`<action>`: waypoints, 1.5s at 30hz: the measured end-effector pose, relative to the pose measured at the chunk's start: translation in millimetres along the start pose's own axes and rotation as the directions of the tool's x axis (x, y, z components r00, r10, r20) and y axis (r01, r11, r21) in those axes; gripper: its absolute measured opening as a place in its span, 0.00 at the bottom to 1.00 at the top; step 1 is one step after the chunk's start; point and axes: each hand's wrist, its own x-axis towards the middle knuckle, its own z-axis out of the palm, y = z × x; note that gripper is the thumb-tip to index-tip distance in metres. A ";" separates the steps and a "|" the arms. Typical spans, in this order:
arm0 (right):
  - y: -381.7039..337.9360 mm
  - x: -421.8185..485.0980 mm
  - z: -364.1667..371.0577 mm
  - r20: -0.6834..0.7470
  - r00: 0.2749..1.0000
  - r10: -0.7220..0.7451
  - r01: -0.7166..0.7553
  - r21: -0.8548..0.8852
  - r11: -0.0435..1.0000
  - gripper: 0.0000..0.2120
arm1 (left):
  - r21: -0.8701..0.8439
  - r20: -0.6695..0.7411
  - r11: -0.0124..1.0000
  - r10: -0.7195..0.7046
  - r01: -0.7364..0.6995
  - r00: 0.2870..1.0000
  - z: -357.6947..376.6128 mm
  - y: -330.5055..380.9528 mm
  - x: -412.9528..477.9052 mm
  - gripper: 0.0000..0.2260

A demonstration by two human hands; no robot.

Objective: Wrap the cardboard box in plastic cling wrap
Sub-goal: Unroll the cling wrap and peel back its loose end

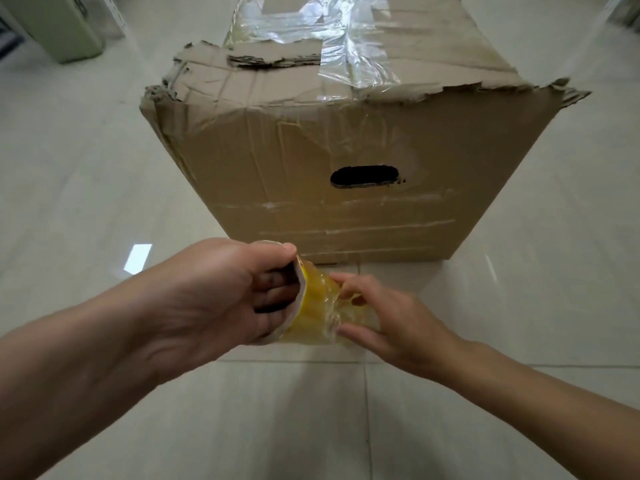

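A large, worn cardboard box stands on the tiled floor ahead of me, with a dark handle slot in its near side and strips of clear film across its torn top. Low in front of it, my left hand holds a yellowish roll of cling wrap by its cardboard core, fingers inside the tube and thumb over the rim. My right hand pinches the loose film at the roll's right side. The roll hangs just short of the box's near bottom edge.
Pale glossy floor tiles surround the box on all sides. A light green case stands at the far left, and some pale objects sit at the far right corner.
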 end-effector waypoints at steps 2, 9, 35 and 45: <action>2.1 -2.4 -1.5 -0.040 0.999 0.007 -0.005 0.043 0.999 0.26 | -0.058 0.092 0.998 0.016 -0.011 0.996 1.8 -0.5 1.1 0.18; 4.0 0.7 4.9 -0.238 0.971 -0.013 0.031 0.071 0.997 0.16 | 0.522 0.250 0.822 0.108 -0.228 0.962 0.5 -10.0 -5.0 0.25; -16.7 18.9 20.0 -0.299 0.921 -0.248 0.202 -0.178 0.963 0.04 | 0.766 0.156 0.534 0.386 -0.358 0.909 -10.8 -16.0 -1.9 0.16; -6.6 33.0 -2.7 -0.356 0.871 0.339 -0.215 0.345 0.914 0.10 | 0.937 0.337 -0.267 0.529 -0.224 0.779 -13.1 -22.0 -4.2 0.16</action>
